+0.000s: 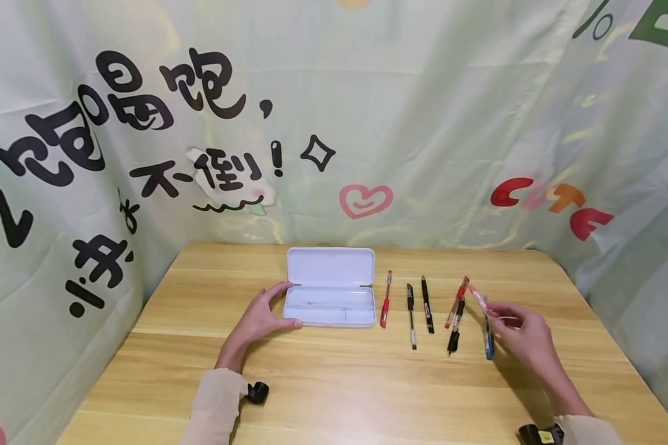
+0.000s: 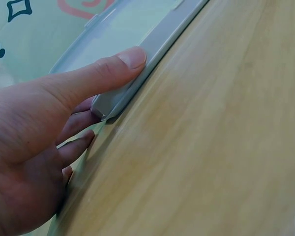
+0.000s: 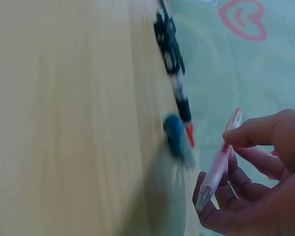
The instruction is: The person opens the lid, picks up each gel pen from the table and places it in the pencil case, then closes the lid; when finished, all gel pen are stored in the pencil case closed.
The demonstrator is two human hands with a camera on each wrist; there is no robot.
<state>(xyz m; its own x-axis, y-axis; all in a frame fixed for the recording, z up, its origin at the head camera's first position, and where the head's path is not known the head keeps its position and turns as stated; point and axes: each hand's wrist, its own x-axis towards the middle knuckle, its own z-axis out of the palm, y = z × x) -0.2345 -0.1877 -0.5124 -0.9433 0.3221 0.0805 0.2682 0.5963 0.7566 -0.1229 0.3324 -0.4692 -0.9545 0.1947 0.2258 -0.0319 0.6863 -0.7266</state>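
An open white pencil case (image 1: 317, 316) lies on the table, its lid (image 1: 331, 266) raised at the back. At its left end my left hand (image 1: 263, 313) holds it, the thumb (image 2: 132, 58) on the front rim and the other fingers round the side and back corner. Over on the right, my right hand (image 1: 520, 330) pinches a pink-and-white pen (image 3: 219, 169) between thumb and fingers, above the table. Just below that pen lies a blue pen (image 1: 488, 343). To its left, a red pen (image 1: 456, 304) and a black pen (image 1: 456, 327) lie close together, overlapping in the head view.
Between the case and that pair lie a red pen (image 1: 386, 303), a black-capped clear pen (image 1: 411, 315) and a black pen (image 1: 427, 305). The wooden table (image 1: 334, 383) meets a printed cloth (image 1: 445, 148) at the back and sides.
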